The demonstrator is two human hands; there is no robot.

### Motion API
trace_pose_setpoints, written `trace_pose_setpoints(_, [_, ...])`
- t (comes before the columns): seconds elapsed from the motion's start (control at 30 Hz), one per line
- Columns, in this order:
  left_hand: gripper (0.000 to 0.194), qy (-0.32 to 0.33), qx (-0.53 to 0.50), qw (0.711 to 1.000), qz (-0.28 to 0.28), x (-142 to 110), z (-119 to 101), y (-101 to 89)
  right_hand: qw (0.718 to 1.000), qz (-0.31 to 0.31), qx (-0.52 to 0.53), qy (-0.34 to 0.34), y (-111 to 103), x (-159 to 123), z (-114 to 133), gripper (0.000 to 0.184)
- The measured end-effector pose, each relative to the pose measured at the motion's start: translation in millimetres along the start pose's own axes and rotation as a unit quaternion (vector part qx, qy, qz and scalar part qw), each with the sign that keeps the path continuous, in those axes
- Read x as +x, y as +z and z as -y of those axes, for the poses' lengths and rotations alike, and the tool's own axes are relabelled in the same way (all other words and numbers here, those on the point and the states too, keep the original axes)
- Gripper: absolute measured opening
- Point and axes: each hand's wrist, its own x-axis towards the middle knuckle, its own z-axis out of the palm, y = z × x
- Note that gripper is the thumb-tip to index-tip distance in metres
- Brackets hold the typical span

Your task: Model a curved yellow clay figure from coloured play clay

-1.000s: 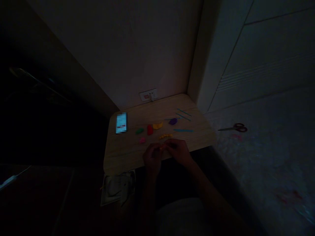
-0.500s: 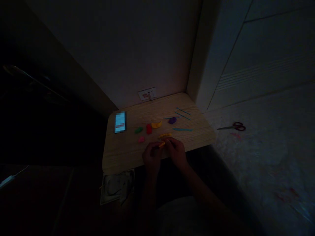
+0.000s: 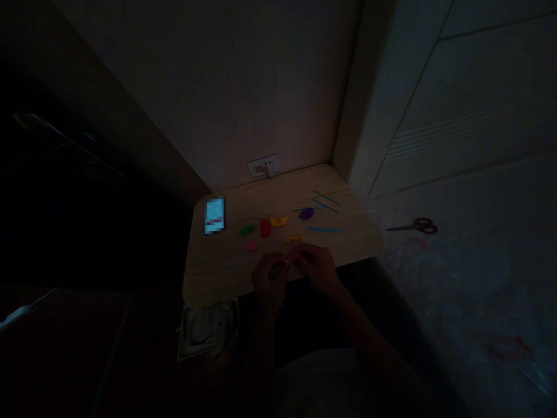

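Over the near edge of the small wooden table (image 3: 217, 273), my left hand (image 3: 268, 281) and my right hand (image 3: 319, 268) meet at the fingertips. Both are closed in a pinch on a small piece of orange modelling clay (image 3: 286, 262), mostly covered by the fingers. Just beyond them lies a row of yellow clay balls (image 3: 295, 239). Farther back sit a yellow crescent of clay (image 3: 279, 220), a red lump (image 3: 265, 227), a green lump (image 3: 248, 230) and a purple lump (image 3: 307, 213). A pink lump (image 3: 252, 247) rests left of my hands.
On the table's right are a blue clay knife (image 3: 325, 230) and several thin blue sticks (image 3: 326, 198). A lit phone (image 3: 214, 215) lies at the left. Scissors (image 3: 413, 226) are on the floor at right. A tray (image 3: 209, 328) stands below the table's left corner. The room is dark.
My fingers have closed further over the orange clay, so less of it shows. The right hand has turned slightly, and the row of yellow balls is more exposed. The view has shifted a little.
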Motion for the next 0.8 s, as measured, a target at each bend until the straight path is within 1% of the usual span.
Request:
trace_pose_setpoints(0.07, [0.009,-0.001,0.012,1.0,0.003,1,-3,1.5,0.995,-0.087,0.043,0.027,-1,2,-1,0.02])
trace_pose_setpoints(0.13, [0.009,-0.004,0.017,1.0,-0.001,1,-5,2.7,0.975,-0.193,0.096,0.046,-3,5,0,0.027])
trace_pose_setpoints(0.17, [0.009,-0.01,0.015,1.0,-0.007,2,-5,3.0,0.964,-0.235,0.114,0.047,-5,7,1,0.028])
trace_pose_setpoints(0.2, [0.009,-0.018,0.011,1.0,-0.015,1,-6,3.1,0.957,-0.261,0.124,0.043,-7,8,2,0.029])
trace_pose_setpoints(0.23, [0.009,-0.029,0.007,0.999,-0.022,1,-6,3.1,0.955,-0.267,0.126,0.038,-9,9,3,0.03])
trace_pose_setpoints(0.27, [0.009,-0.04,0.002,0.999,-0.027,1,-6,3.1,0.958,-0.257,0.121,0.033,-10,9,4,0.03])
trace_pose_setpoints(0.3, [0.01,-0.05,-0.003,0.998,-0.03,1,-5,3.3,0.966,-0.233,0.112,0.031,-11,9,5,0.031])
trace_pose_setpoints(0.4, [0.015,-0.065,-0.018,0.997,-0.027,0,-5,4.4,0.988,-0.129,0.081,0.03,-6,5,8,0.027])
trace_pose_setpoints(0.5, [0.015,-0.057,-0.024,0.998,-0.023,0,-4,5.3,0.996,-0.043,0.075,0.032,2,2,10,0.024])
trace_pose_setpoints(0.57, [0.014,-0.05,-0.026,0.998,-0.031,-1,-2,4.8,0.995,-0.012,0.091,0.035,5,2,10,0.027])
trace_pose_setpoints(0.67, [0.014,-0.05,-0.026,0.997,-0.047,-1,0,2.7,0.992,0.019,0.117,0.04,7,2,8,0.029])
trace_pose_setpoints(0.73, [0.015,-0.047,-0.023,0.997,-0.048,0,1,1.3,0.992,0.035,0.113,0.042,6,2,5,0.033])
trace_pose_setpoints(0.8, [0.015,-0.038,-0.024,0.998,-0.038,0,1,0.6,0.994,0.043,0.091,0.042,6,1,3,0.03])
